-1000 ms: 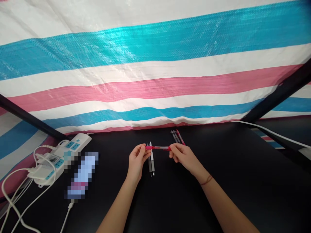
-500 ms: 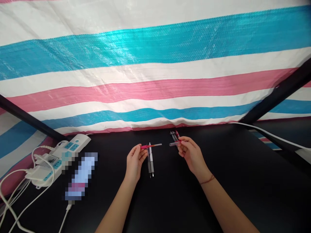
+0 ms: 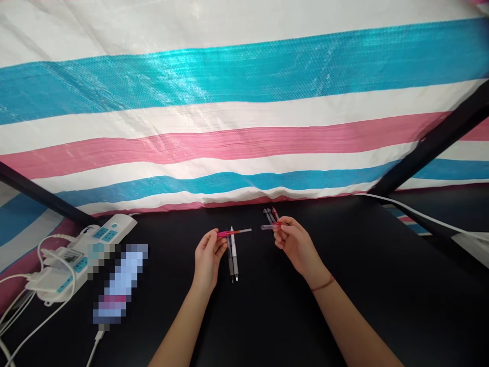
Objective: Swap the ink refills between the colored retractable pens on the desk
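Note:
My left hand pinches the red end of a pen refill, whose pale, clear tip points right. In my right hand is a clear pen barrel with a red part at the fingers, its open-looking end facing the refill. A gap separates the two pieces. Under the refill, close to my left hand, a white and grey pen and a darker grey pen lie side by side on the black table. Behind the barrel lie more pens, one with a red end, partly covered by my right hand.
A white power strip with plugs and cables sits on the left of the black table. A blurred-out phone on a charging cable lies beside it. Striped sheeting hangs behind, between dark slanted poles.
The whole view has shifted slightly, moving the table items a little left in the picture. Both hands keep their grips, and the gap between refill and barrel looks much the same.

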A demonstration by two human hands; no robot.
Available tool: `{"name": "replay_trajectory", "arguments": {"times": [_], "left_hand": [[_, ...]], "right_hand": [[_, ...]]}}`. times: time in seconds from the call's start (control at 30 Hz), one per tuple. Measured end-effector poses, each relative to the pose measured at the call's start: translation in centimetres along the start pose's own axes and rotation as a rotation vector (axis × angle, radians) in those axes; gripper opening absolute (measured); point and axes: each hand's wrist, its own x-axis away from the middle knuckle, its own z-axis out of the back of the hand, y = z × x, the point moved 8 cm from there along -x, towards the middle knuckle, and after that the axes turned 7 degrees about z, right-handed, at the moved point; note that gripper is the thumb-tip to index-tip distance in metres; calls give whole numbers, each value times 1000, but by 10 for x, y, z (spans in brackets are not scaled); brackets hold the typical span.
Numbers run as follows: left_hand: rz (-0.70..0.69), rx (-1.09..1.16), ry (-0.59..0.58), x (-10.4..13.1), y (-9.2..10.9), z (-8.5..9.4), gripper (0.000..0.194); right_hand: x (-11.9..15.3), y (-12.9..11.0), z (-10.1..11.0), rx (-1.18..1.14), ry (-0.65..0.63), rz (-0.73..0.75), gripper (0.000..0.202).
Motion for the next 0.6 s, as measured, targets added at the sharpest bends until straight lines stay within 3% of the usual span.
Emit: {"name": "replay_trajectory", "arguments": {"times": [0.23,0.6], "left_hand": [[-25,-6,-1,-1,2,2,31],[-53,-145,-112,7,-2,-12,35]], "right_hand": [[3,-3,2,236,42,135,18],[6,-3,-11,415,-83,123,29]]}}
